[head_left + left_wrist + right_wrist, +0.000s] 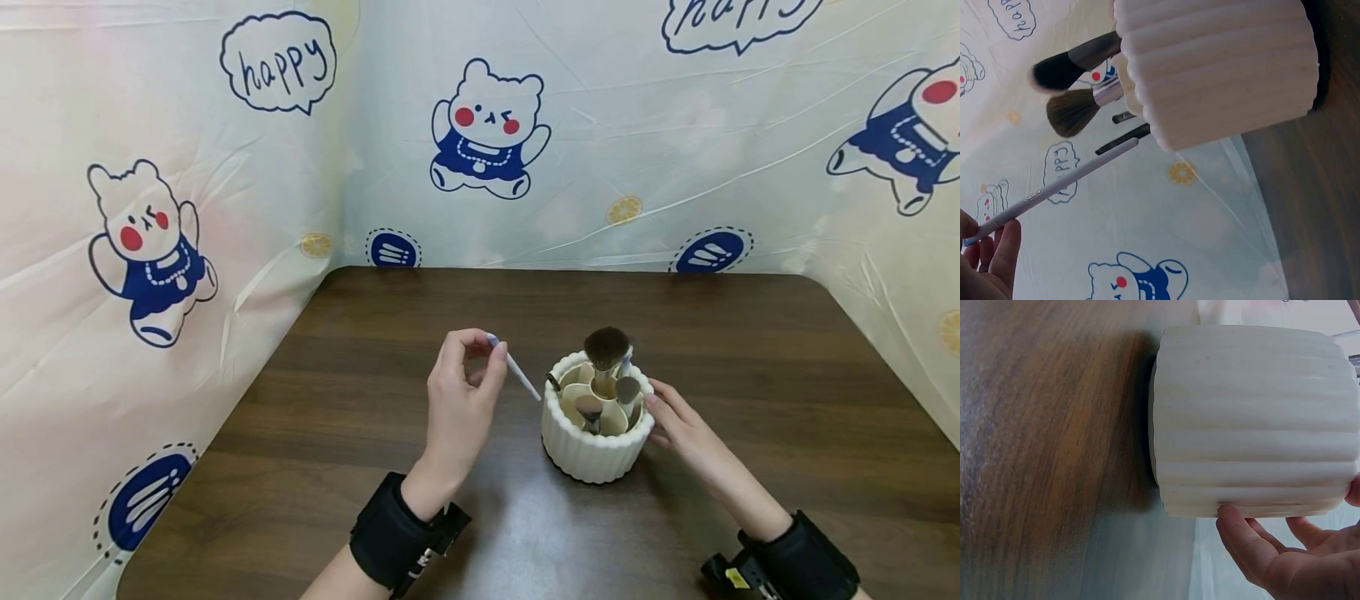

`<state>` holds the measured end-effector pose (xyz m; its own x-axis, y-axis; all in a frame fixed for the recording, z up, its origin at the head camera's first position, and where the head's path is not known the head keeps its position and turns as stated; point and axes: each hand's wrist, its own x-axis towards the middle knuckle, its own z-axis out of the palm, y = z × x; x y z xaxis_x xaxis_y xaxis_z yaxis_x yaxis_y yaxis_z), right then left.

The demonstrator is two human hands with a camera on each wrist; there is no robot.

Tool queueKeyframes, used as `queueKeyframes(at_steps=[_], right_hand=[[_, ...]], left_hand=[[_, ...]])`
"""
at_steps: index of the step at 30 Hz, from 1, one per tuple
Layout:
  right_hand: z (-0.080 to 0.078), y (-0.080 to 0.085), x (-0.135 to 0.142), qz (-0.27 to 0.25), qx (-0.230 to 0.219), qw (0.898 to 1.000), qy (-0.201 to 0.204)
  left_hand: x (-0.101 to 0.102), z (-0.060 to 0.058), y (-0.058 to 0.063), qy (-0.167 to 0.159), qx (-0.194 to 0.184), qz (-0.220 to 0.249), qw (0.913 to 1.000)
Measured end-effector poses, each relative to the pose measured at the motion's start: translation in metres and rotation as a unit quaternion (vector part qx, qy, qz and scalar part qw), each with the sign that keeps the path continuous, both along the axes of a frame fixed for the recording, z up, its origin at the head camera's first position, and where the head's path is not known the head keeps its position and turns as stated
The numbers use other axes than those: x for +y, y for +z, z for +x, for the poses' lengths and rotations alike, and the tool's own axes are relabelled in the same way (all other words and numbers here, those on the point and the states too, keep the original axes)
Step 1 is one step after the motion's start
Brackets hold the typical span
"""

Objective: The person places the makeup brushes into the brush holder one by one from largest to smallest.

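My left hand (461, 383) pinches a slim pale lavender makeup brush (513, 367) near one end, between thumb and fingers. Its printed handle (1069, 181) slants down toward a white ribbed brush holder (596, 454), with the lower tip just left of the rim; its bristles cannot be made out. The holder stands upright on the table and has cream compartments inside. A large dark fluffy brush (606, 346) and several smaller brushes stick up from it. My right hand (686, 425) rests against the holder's right side, fingertips (1232, 515) touching the ribbed wall.
The holder stands on a dark wood table (360, 358). A pale printed sheet (405, 50) with bear drawings hangs along the back and both sides. Each wrist wears a black band (393, 529) with a small camera.
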<state>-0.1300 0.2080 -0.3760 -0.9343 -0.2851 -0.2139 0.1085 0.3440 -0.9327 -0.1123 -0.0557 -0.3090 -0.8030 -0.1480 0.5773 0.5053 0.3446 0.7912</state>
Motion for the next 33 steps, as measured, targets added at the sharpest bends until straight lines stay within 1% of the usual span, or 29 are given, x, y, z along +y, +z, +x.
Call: queueKeyframes(at_steps=[3, 8, 16, 20, 27, 33], right_hand=[[0.000, 0.000, 0.000, 0.001, 0.001, 1.000, -0.001], [0.000, -0.001, 0.000, -0.001, 0.003, 1.000, 0.000], [0.000, -0.001, 0.000, -0.003, 0.002, 1.000, -0.002], [-0.001, -0.001, 0.000, -0.003, 0.003, 1.000, -0.001], [0.000, -0.001, 0.000, 0.003, 0.015, 1.000, -0.007], [0.000, -0.001, 0.000, 0.006, 0.016, 1.000, -0.009]], left_hand=[[0.004, 0.000, -0.003, -0.007, 0.009, -0.008, 0.9999], [0.009, -0.001, -0.008, -0.019, 0.012, -0.015, 0.9996], [0.014, 0.000, -0.010, -0.036, 0.015, -0.017, 0.9991], [0.019, 0.001, -0.014, -0.046, 0.005, -0.017, 0.9988], [0.026, 0.000, -0.027, -0.071, -0.014, -0.033, 0.9969], [0.031, 0.001, -0.037, -0.090, -0.054, -0.045, 0.9935]])
